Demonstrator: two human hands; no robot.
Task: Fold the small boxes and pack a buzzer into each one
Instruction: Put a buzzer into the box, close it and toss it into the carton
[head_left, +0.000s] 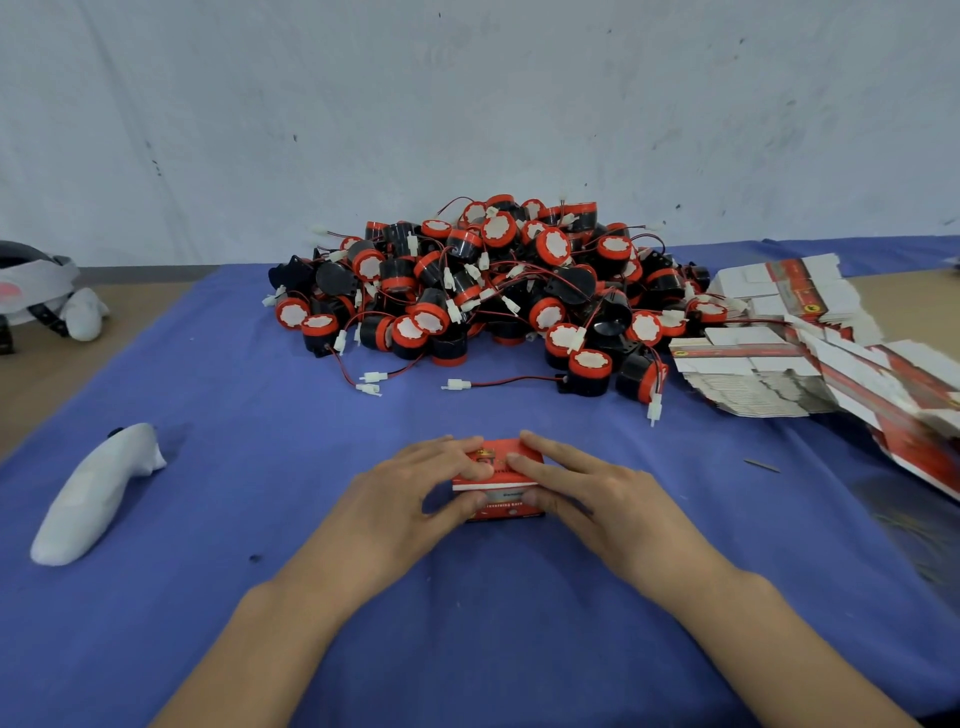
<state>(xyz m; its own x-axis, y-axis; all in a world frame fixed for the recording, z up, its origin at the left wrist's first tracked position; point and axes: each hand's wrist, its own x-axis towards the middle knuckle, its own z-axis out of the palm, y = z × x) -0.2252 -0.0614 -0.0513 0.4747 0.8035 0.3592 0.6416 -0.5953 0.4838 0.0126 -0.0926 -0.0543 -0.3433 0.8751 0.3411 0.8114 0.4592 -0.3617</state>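
A small red box (503, 454) with white print stands on the blue cloth (467, 597) at the centre. My left hand (410, 491) holds its left side, fingers over the top and thumb on the front face. My right hand (582, 488) holds the right side the same way. The box's lid looks folded down; its contents are hidden. Behind it lies a big heap of black and red buzzers (493, 280) with red wires and white plugs. Flat unfolded red and white boxes (789, 364) are stacked at the right.
A white controller (93, 493) lies on the cloth at the left. A white headset (36, 291) sits at the far left on the bare tabletop. A grey wall stands behind the table. Loose plugs (371, 382) trail from the heap.
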